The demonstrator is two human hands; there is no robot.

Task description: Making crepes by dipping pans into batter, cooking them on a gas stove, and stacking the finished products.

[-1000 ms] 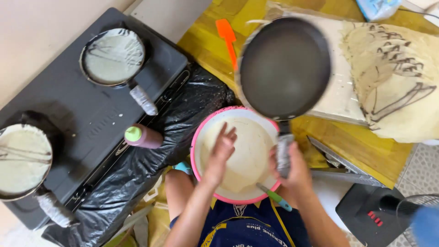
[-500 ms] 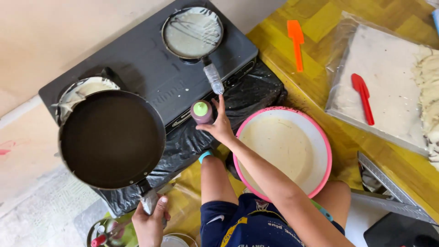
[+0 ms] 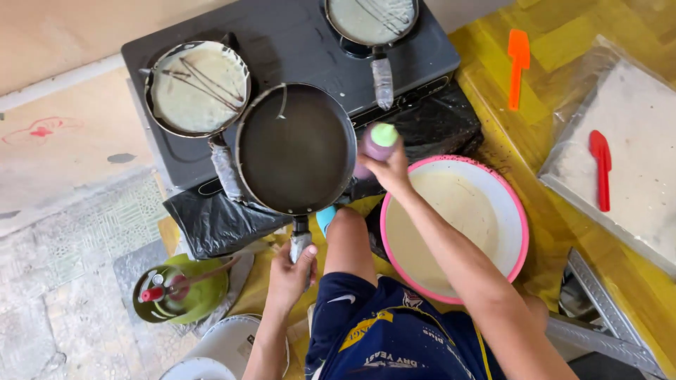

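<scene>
Left hand clenched on the handle of an empty dark frying pan; handle's long axis runs straight away from the grip toward the black stove. Right hand grasps a green-capped squeeze bottle just beside the pan's right rim, above the pink-rimmed batter bowl.

A black stove top sits low over a pale beige floor. Left of the stove the floor turns to worn patterned tiles. Right of it lies a yellow mat in soft, even daylight.
</scene>
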